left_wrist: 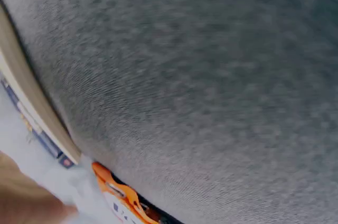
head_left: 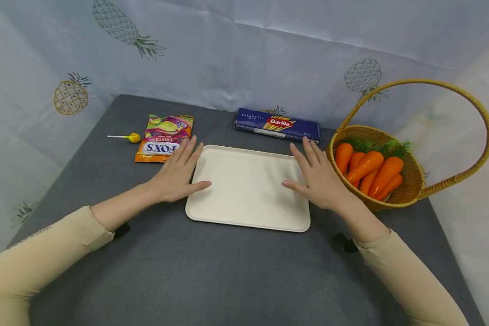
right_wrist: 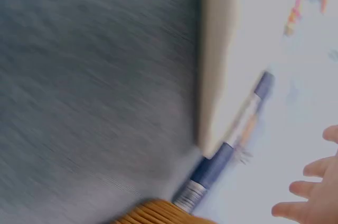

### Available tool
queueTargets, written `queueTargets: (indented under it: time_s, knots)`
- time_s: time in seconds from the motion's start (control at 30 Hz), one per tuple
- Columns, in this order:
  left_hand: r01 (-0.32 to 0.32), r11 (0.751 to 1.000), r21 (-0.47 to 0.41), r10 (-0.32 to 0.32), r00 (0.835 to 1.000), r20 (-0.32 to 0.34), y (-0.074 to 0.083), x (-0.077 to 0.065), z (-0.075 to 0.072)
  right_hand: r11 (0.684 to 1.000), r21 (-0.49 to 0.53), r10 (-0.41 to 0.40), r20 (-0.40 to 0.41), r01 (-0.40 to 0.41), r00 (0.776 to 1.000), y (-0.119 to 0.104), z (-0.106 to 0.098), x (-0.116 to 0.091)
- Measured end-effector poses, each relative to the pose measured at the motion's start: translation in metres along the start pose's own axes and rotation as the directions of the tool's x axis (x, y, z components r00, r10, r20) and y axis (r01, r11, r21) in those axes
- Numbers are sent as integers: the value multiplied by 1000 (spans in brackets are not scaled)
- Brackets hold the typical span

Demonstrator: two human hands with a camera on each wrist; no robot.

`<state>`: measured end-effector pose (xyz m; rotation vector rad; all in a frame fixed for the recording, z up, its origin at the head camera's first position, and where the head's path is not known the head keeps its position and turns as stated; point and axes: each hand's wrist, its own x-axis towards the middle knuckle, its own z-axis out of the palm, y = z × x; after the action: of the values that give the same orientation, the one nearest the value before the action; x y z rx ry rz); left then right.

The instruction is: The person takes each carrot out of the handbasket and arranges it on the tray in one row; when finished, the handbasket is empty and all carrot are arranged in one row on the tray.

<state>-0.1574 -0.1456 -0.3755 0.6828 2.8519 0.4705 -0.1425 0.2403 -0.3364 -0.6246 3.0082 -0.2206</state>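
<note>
The cream tray [head_left: 248, 190] lies on the tabletop [head_left: 244, 276] with its long axis running across from the left hand [head_left: 177, 175] to the right hand [head_left: 319, 179], each at one short end, neither plainly nearer, both with fingers spread almost straight and gripping nothing.

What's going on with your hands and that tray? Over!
Left hand at left end of cream tray, right hand at its right; both spread, holding nothing. Tray flat on grey table. Could crowd hands: candy bag left, carrot basket right.
</note>
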Motion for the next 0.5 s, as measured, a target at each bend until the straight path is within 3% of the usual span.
queueTargets:
  time_s: [0.1, 0.2, 0.33, 0.5]
  knots:
    - [-58, 991, -118, 65, 996, 57, -2, 3, -3, 997, 59, 43, -65, -40, 997, 5, -20, -2]
    - [-70, 969, -237, 100, 988, 117, -6, 4, -6, 981, 166, 120, -119, -99, 986, 16, -41, -6]
    - [-52, 951, -306, 109, 979, 171, -13, 5, -8, 928, 335, 227, -161, -163, 960, 39, -65, -12]
    - [-30, 941, -338, 107, 972, 211, -22, 5, -9, 856, 451, 343, -128, -254, 930, 76, -84, -18]
